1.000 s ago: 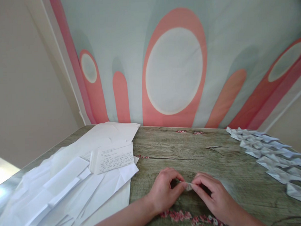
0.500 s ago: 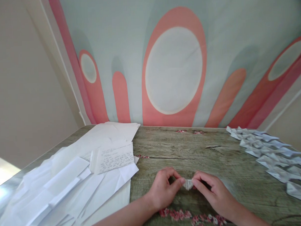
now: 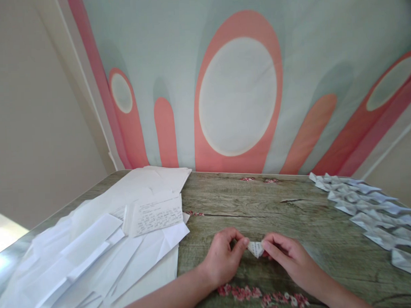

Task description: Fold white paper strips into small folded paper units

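Observation:
A small folded piece of paper (image 3: 255,249) with writing on it is held just above the wooden-patterned tabletop (image 3: 237,202). My left hand (image 3: 225,254) pinches its left corner between thumb and index finger. From the other side, my right hand (image 3: 286,255) grips the right end, its thumb in front and fingers partly hidden behind. The folded paper looks roughly triangular, with its point downward.
Loose white papers (image 3: 91,266) cover the table's left side, with a handwritten sheet (image 3: 158,215) on top. Rows of folded paper pieces (image 3: 372,218) lie along the right edge. A wall covering (image 3: 237,94) with coral shapes rises behind the table.
My left fingertips have shifted slightly left and up toward the paper's corner, so more of the folded paper shows between the hands. The other papers stay where they were.

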The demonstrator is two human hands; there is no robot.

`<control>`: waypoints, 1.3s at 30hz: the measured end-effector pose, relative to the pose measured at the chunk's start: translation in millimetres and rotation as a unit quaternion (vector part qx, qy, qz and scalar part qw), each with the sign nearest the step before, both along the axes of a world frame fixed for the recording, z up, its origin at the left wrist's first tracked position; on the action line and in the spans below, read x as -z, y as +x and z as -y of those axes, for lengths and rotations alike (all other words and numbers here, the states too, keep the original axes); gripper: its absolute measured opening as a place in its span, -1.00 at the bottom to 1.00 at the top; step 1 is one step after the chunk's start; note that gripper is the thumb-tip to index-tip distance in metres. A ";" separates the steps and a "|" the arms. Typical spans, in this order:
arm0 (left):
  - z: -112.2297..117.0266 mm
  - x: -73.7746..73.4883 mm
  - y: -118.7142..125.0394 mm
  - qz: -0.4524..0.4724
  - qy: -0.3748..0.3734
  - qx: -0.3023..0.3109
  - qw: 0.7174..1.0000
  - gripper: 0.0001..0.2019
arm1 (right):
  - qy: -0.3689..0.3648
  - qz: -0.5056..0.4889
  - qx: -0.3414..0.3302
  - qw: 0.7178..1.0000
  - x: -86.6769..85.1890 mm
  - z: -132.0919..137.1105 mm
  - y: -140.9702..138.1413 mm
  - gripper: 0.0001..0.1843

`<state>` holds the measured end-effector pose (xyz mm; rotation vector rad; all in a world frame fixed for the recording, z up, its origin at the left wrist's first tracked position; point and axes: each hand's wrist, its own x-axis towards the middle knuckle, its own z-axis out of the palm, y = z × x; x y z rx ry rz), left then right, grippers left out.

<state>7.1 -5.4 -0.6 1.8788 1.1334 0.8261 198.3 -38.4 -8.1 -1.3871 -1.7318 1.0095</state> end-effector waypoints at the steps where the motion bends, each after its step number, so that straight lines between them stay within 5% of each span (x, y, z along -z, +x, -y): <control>1: -0.3 -0.2 -0.1 0.001 -0.001 0.001 1.000 -0.75 | 0.000 -0.003 0.001 1.000 0.6 -0.2 0.2 -0.60; 9: -1.2 -1.3 -1.5 0.079 0.036 0.047 0.995 -0.82 | -0.005 -0.048 0.012 0.999 -4.6 -1.5 1.5 -0.61; 15: 1.9 1.0 -1.0 0.092 0.064 0.080 0.990 -0.62 | -0.003 -0.044 0.023 0.999 -4.5 -1.0 0.1 -0.60; 23: 2.9 0.5 -0.6 0.080 0.050 0.052 0.994 -0.87 | 0.005 -0.035 0.021 0.999 -0.8 2.5 0.2 -0.65; 39: 1.6 -0.8 -0.3 0.044 0.046 0.051 0.997 -0.90 | 0.155 0.021 -0.011 0.988 11.4 1.8 -0.8 -0.87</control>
